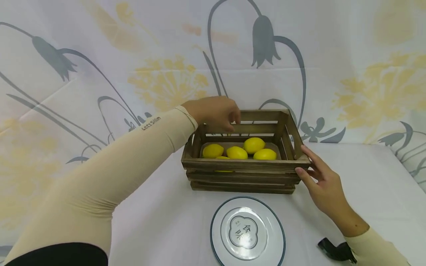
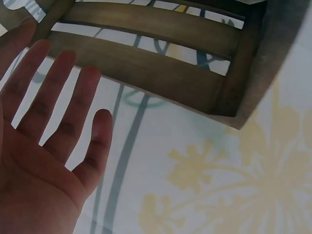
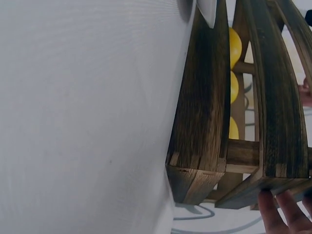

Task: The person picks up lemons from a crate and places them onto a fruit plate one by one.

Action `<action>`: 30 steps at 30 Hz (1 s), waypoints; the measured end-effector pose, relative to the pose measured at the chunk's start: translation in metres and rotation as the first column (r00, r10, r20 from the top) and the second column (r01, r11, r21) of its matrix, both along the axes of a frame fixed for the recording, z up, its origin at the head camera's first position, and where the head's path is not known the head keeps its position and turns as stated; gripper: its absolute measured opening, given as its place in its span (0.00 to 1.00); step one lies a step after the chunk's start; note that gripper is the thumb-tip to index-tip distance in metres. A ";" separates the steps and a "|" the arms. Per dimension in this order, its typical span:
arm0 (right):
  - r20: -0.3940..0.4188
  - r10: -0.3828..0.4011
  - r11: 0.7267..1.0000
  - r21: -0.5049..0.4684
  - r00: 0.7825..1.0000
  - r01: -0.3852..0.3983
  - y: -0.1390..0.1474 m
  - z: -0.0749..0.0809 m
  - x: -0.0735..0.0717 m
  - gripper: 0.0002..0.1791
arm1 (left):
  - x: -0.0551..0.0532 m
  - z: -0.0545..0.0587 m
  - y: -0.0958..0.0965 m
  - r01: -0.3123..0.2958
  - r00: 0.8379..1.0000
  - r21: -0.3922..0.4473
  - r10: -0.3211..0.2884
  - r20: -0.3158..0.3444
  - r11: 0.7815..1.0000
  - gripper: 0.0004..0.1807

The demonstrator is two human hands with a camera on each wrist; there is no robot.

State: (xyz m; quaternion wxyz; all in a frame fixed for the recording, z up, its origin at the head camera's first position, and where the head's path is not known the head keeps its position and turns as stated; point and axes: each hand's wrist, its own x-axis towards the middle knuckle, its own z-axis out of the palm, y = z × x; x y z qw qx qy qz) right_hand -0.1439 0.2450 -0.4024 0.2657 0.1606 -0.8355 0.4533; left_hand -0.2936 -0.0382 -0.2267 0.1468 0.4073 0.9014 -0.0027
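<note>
A brown slatted wooden crate (image 1: 244, 176) stands on the white cloth with several yellow lemons (image 1: 254, 145) inside. My left hand (image 1: 217, 113) hangs over the crate's back left part, above the lemons. In the left wrist view, its fingers (image 2: 66, 114) are spread and the palm holds nothing. At the crate's right front corner, my right hand (image 1: 324, 186) grips the wood, thumb on the front and index finger on the right end. The right wrist view shows its fingertips (image 3: 287, 209) against the end slat; the thumb is out of that view.
A round plate (image 1: 227, 236) with a dark blue rim and printed characters lies in front of the crate. Behind the crate hangs a flowered cloth (image 1: 159, 44). A black curved object (image 1: 336, 250) sits by the right wrist.
</note>
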 end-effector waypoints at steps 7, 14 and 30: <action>0.004 0.018 1.000 -0.014 1.000 -0.018 -0.003 -0.001 -0.002 0.39 | -0.001 -0.015 0.014 -0.046 0.994 -0.031 0.049 0.099 0.998 0.19; -0.008 0.039 0.999 -0.016 0.999 -0.040 -0.008 -0.003 -0.003 0.39 | -0.002 -0.034 0.016 -0.077 0.968 -0.201 0.122 0.220 0.977 0.16; -0.025 0.020 1.000 0.001 0.999 -0.020 -0.001 0.002 0.005 0.40 | -0.008 -0.052 0.033 -0.091 0.894 -0.482 0.285 0.345 0.871 0.09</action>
